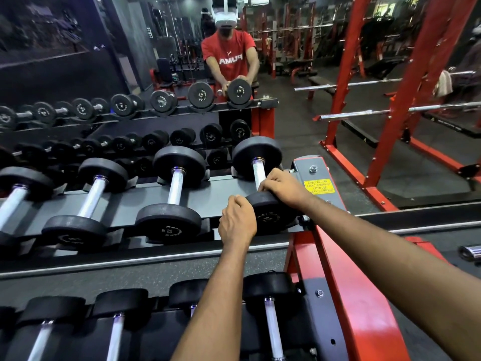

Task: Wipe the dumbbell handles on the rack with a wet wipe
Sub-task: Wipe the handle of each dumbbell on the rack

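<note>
The rightmost dumbbell on the top shelf of the rack (208, 194) has a silver knurled handle (259, 173) and black round heads. My right hand (285, 187) lies over its near head (273, 217), fingers curled over the far edge by the base of the handle. My left hand (238, 221) is a closed fist against the left side of that head. Only a small pale bit of the wet wipe (235, 196) shows at the top of the fist. In the mirror, a pale scrap sticks out of the same hand (220, 92).
More dumbbells line the top shelf to the left, the nearest (175, 187) a hand's width away. A lower row (272, 324) sits under my arms. The rack's red end frame (351, 295) and a yellow label (318, 186) are at right; red squat racks (390, 126) stand beyond.
</note>
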### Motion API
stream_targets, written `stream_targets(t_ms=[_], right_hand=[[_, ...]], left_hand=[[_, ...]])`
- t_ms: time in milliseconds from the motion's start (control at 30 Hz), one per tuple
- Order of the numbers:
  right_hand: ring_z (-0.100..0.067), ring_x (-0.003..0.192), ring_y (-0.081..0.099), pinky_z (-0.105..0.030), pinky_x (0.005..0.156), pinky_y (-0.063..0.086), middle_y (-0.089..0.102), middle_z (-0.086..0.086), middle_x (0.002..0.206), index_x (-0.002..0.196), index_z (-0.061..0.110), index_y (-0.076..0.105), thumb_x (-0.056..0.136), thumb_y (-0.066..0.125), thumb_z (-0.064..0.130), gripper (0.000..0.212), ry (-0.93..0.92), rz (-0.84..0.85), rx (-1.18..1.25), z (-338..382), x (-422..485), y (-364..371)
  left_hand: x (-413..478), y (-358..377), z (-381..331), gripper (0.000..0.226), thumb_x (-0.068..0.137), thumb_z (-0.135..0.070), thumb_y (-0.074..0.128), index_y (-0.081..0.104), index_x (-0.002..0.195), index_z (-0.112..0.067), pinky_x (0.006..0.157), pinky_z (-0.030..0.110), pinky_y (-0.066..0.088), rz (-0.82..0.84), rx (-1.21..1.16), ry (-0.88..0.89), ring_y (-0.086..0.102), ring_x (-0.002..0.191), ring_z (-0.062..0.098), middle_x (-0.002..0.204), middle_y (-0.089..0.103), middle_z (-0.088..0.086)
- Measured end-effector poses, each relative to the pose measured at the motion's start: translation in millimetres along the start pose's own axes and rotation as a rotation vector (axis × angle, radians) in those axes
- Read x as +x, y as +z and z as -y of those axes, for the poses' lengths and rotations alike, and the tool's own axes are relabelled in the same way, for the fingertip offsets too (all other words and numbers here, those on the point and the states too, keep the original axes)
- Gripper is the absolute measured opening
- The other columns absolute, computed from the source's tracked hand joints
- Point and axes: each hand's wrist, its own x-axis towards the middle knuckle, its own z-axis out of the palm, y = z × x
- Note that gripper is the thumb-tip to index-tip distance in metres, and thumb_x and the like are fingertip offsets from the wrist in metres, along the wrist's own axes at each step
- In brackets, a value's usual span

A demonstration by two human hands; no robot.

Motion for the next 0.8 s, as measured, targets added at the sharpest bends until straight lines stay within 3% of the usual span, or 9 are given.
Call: stream_targets(t_ms=[67,133,300,367,433,500,567,633,800], right_hand=[[-0.032,0.1,0.052,-0.043,0.099,0.036,0.054,-0.017,0.096,0.08,0.001,0.072,0.089,0.055,0.017,0.026,0.023,0.082,-0.058,0,3,-1],[-0.027,0.105,0.048,-0.043,0.103,0.031,0.053,-0.015,0.105,0.084,-0.001,0.072,0.092,0.052,0.019,0.029,0.033,0.118,-0.097,2,3,-1],[-0.043,0.083,0.056,-0.054,0.073,0.044,0.05,-0.028,0.076,0.063,-0.015,0.054,0.08,0.06,0.006,0.027,-0.027,-0.128,0.024,-1,-2,2],[-0.046,0.079,0.054,-0.052,0.068,0.043,0.05,-0.036,0.075,0.065,-0.019,0.053,0.079,0.06,0.007,0.03,-0.056,-0.14,0.0,-4,-2,3],[-0.039,0.081,0.053,-0.045,0.073,0.043,0.053,-0.034,0.085,0.069,-0.013,0.063,0.079,0.059,0.02,0.035,-0.063,-0.102,-0.04,-4,-1,3],[-0.025,0.091,0.054,-0.037,0.088,0.041,0.056,-0.019,0.097,0.076,-0.003,0.073,0.082,0.058,0.033,0.039,-0.038,-0.001,-0.1,-3,3,2],[-0.023,0.102,0.05,-0.041,0.099,0.034,0.055,-0.013,0.106,0.081,-0.001,0.074,0.09,0.06,0.03,0.035,-0.027,0.063,-0.152,-3,6,2],[-0.024,0.1,0.051,-0.043,0.098,0.035,0.055,-0.013,0.104,0.078,-0.002,0.072,0.092,0.06,0.027,0.034,-0.024,0.05,-0.142,-4,8,2],[-0.022,0.078,0.057,-0.047,0.079,0.044,0.057,-0.01,0.083,0.067,-0.001,0.065,0.092,0.06,0.028,0.039,-0.066,-0.176,-0.071,-9,0,7]], left_hand=[[0,0,0,0.046,0.102,-0.033,0.017,0.057,0.112,-0.012,0.093,0.047,0.044,-0.003,0.0,0.003,0.057,0.105,0.039,0.117,0.062,0.021],[0,0,0,0.046,0.103,-0.032,0.017,0.057,0.112,-0.012,0.093,0.047,0.044,-0.002,0.0,0.006,0.057,0.106,0.039,0.117,0.062,0.021],[2,0,1,0.046,0.102,-0.032,0.016,0.057,0.112,-0.012,0.092,0.046,0.044,-0.002,0.004,0.009,0.057,0.106,0.039,0.116,0.062,0.02],[2,1,1,0.045,0.103,-0.031,0.017,0.056,0.112,-0.012,0.09,0.046,0.043,0.001,0.003,0.009,0.057,0.106,0.039,0.117,0.062,0.02],[1,1,1,0.045,0.103,-0.031,0.017,0.056,0.112,-0.012,0.09,0.045,0.042,-0.003,0.01,0.018,0.056,0.108,0.039,0.118,0.062,0.02],[2,1,2,0.044,0.103,-0.03,0.017,0.056,0.112,-0.012,0.09,0.045,0.041,-0.004,0.013,0.018,0.056,0.109,0.039,0.118,0.062,0.021],[4,2,3,0.044,0.102,-0.03,0.017,0.056,0.111,-0.012,0.091,0.046,0.042,0.0,0.016,0.015,0.056,0.109,0.04,0.118,0.062,0.02],[3,3,3,0.044,0.102,-0.031,0.017,0.056,0.11,-0.013,0.092,0.047,0.043,-0.002,0.021,0.017,0.056,0.109,0.04,0.118,0.063,0.02],[4,3,3,0.044,0.102,-0.03,0.017,0.056,0.11,-0.013,0.091,0.046,0.041,-0.006,0.02,0.023,0.056,0.109,0.039,0.118,0.063,0.019]])
